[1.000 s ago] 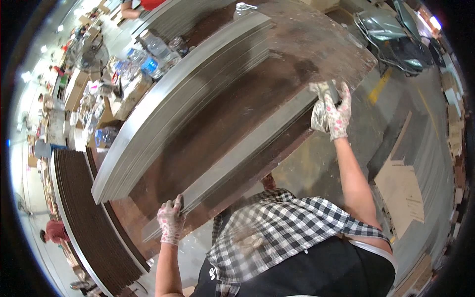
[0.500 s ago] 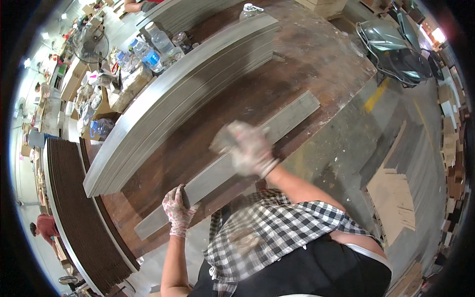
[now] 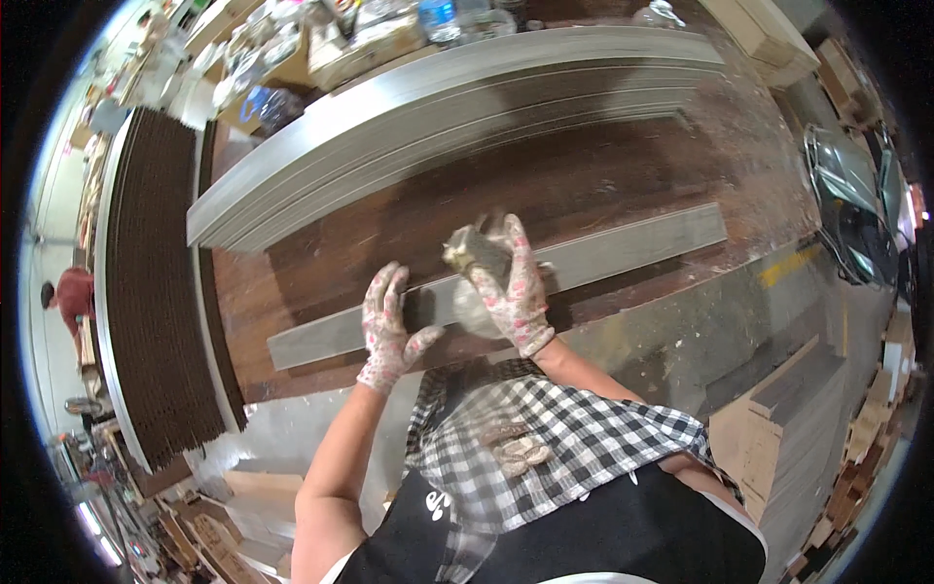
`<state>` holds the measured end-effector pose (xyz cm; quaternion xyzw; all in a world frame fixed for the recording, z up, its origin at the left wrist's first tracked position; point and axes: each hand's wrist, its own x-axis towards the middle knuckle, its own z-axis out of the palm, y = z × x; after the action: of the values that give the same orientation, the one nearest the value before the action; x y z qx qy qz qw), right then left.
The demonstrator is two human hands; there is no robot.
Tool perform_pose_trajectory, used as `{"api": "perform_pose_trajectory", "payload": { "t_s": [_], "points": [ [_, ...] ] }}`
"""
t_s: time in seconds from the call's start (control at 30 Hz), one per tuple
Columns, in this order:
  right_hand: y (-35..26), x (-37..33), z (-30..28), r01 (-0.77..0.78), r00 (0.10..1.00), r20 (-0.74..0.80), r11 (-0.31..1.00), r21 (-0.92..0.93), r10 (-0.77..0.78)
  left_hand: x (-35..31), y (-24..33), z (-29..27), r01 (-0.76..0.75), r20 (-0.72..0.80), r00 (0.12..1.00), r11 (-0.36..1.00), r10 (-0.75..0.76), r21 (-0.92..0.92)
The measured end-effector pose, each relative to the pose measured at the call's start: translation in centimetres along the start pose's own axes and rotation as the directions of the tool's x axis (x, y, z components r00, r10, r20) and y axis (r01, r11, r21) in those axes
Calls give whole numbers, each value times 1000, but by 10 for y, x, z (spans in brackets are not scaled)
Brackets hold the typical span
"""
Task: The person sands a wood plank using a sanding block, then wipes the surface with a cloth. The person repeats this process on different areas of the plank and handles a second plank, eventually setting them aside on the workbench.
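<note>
A long, narrow grey board (image 3: 623, 241) lies across the brown worktable in front of me. My left hand (image 3: 387, 329), in a white glove with a pink pattern, is over the board's left half. Its fingers are stretched and its thumb stands apart, with nothing held. My right hand (image 3: 516, 300), gloved alike, grips a dark grey block-like pad (image 3: 486, 255) with a pale, frayed end, tilted above the board's middle. Below that hand is a whitish, blurred round shape (image 3: 477, 310) that I cannot make out.
Behind the board stands a stack of long grey panels (image 3: 438, 102). Dark ribbed sheets (image 3: 151, 282) are stacked at left. Bottles and bags (image 3: 272, 107) crowd the far side. A scooter (image 3: 844, 200) is parked at right, and cardboard (image 3: 749, 443) lies on the floor.
The view has turned, so the board appears more level. My left hand has opened away from the board's edge. My right hand has turned, tilting the pad up, and the hands are closer together.
</note>
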<state>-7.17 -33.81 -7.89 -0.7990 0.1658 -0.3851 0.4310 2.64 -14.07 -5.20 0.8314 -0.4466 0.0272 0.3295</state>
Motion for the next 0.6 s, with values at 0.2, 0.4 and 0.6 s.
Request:
{"api": "perform_pose_trajectory", "payload": {
  "t_s": [0.2,0.4,0.6],
  "points": [
    [-29,16,-15,-316,939,6,860,401,343,10,44,37,-132,141,981,991,131,2],
    [43,-3,-38,-270,962,7,943,193,273,-41,-16,-5,-79,170,984,990,58,120],
    [-3,16,-27,-143,949,273,987,-67,156,-207,-155,-140,540,-407,774,841,-486,24]
  ]
}}
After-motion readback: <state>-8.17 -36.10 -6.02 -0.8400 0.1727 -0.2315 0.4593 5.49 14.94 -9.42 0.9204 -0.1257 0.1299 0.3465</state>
